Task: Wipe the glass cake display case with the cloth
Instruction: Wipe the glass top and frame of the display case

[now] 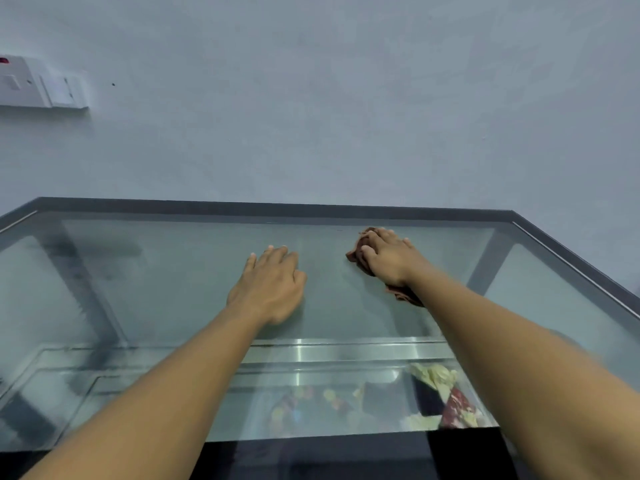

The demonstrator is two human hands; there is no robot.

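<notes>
Cloth [355,254] soft, bunchy; right grip [389,259] presses it flat on slick fragile glass case [173,289]; left grip [270,289] spread, bracing.

Soft, cool, even light gives the wall [346,98] a blue-grey cast, with no hard shadows. The glass top [173,289] mirrors it as a pale haze, and only a faint shade lies under the left hand [270,289]. A bright strip of glare runs along the metal rail [346,351]. The wide lens splays the frame [277,207] outward. The right forearm [554,375] is smeared, and the colourful items [446,400] under the glass are out of focus.
</notes>
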